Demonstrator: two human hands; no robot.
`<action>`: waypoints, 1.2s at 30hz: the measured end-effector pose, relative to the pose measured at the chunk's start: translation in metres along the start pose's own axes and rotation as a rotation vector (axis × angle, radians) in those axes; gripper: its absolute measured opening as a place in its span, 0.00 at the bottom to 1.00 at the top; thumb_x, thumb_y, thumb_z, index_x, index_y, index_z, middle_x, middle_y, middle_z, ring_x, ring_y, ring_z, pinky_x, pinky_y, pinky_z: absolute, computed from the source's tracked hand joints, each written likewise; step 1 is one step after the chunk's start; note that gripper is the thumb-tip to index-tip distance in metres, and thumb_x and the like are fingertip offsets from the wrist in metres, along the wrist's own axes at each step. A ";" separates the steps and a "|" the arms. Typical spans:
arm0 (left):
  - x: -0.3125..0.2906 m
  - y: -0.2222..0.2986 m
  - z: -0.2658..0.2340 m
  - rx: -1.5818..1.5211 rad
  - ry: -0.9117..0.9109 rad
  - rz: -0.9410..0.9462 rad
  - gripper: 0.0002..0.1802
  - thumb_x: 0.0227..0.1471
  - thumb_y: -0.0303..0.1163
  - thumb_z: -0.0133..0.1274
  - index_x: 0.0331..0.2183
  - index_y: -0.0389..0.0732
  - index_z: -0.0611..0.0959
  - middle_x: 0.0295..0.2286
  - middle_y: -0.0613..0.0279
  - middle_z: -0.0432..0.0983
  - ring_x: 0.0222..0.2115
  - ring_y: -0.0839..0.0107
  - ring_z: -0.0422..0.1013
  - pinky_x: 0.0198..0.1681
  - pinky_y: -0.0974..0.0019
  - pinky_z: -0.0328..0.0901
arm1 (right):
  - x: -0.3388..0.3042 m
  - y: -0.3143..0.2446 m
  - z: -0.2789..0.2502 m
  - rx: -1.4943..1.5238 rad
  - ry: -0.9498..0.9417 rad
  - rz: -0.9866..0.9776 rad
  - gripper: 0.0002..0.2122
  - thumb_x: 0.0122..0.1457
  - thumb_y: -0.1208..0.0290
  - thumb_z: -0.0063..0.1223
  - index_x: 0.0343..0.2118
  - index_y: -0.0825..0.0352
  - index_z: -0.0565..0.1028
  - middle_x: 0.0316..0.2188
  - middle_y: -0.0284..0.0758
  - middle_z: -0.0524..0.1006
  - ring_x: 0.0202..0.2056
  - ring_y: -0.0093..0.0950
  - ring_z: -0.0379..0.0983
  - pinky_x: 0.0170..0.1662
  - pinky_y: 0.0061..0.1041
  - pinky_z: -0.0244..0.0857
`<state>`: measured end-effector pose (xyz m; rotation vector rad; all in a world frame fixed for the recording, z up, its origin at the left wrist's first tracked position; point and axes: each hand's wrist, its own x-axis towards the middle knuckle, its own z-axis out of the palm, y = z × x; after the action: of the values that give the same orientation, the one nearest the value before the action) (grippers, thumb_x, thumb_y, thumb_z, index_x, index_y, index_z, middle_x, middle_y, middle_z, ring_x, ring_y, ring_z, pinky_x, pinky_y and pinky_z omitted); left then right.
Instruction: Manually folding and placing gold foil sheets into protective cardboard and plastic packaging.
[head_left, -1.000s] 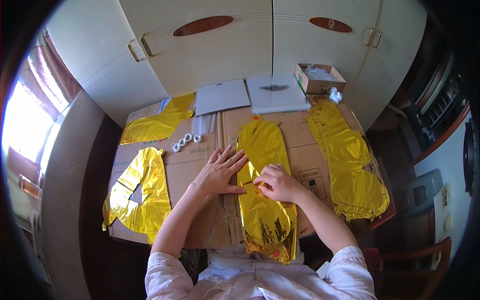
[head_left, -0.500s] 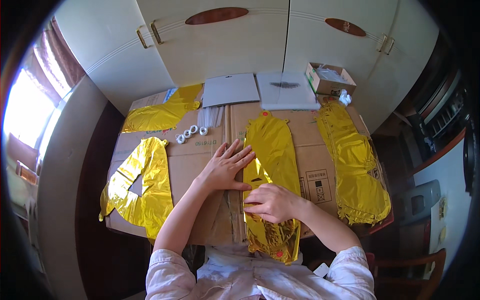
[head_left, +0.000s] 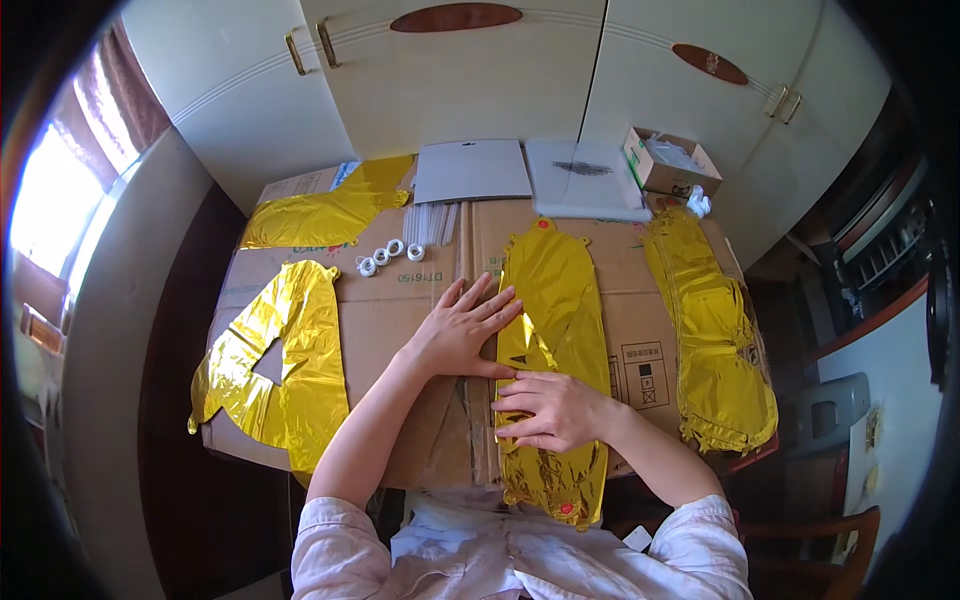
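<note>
The nearest end of the long gold foil balloon (head_left: pixel 555 290), marked by a red spot (head_left: pixel 568 509), reaches the near edge of the cardboard-covered desk (head_left: pixel 395 310), just in front of the person. The balloon lies flat and uninflated in the middle, its length running from near to far. The right hand (head_left: pixel 555 410) rests palm down across its nearer half, fingers stretched toward the left edge and apart; its grip shows no pinch. Slightly farther, the left hand (head_left: pixel 460 330) lies flat with fingers spread, its fingertips and thumb reaching onto the balloon's left edge; that grip is loose too.

The film looks very light, limp and slippery, likely to crease or tear under a sharp tug. Its seamed rim or the small tabs at either end seem the best places to take hold, with a flat palm keeping the rest from sliding.

To the left lies an A-shaped gold foil balloon (head_left: pixel 310 320); to the right, a wrinkled gold foil balloon (head_left: pixel 715 330). Farther off are white rolls (head_left: pixel 381 257), clear straws (head_left: pixel 430 225) and a folded gold foil sheet (head_left: pixel 330 215). At the far edge sit a grey folder (head_left: pixel 472 172), a clear plastic sleeve (head_left: pixel 585 190) and a small open carton (head_left: pixel 685 178), before pale cabinets (head_left: pixel 460 90).
</note>
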<state>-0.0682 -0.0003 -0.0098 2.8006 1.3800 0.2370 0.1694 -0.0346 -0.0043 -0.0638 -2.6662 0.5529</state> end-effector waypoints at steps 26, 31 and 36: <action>-0.001 -0.001 0.001 -0.023 -0.046 -0.006 0.57 0.42 0.73 0.50 0.65 0.50 0.58 0.64 0.60 0.53 0.67 0.53 0.41 0.67 0.43 0.37 | -0.018 -0.012 0.005 -0.077 -0.110 0.090 0.18 0.57 0.63 0.56 0.51 0.56 0.75 0.55 0.35 0.72 0.58 0.32 0.67 0.61 0.43 0.60; 0.000 -0.003 0.002 -0.058 -0.013 -0.004 0.57 0.41 0.73 0.51 0.64 0.48 0.59 0.64 0.60 0.53 0.67 0.54 0.41 0.67 0.45 0.37 | -0.020 -0.010 0.008 -0.062 -0.087 0.090 0.18 0.55 0.66 0.57 0.50 0.55 0.76 0.54 0.34 0.73 0.58 0.32 0.67 0.61 0.43 0.60; -0.002 -0.006 -0.001 -0.172 0.061 0.015 0.54 0.41 0.69 0.56 0.59 0.40 0.65 0.61 0.56 0.58 0.66 0.52 0.44 0.67 0.47 0.39 | -0.020 -0.011 0.006 -0.060 -0.085 0.100 0.18 0.55 0.67 0.58 0.50 0.55 0.77 0.54 0.34 0.73 0.58 0.31 0.67 0.61 0.43 0.60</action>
<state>-0.0738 0.0018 -0.0090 2.6847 1.2826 0.4231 0.1858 -0.0496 -0.0132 -0.1965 -2.7747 0.5169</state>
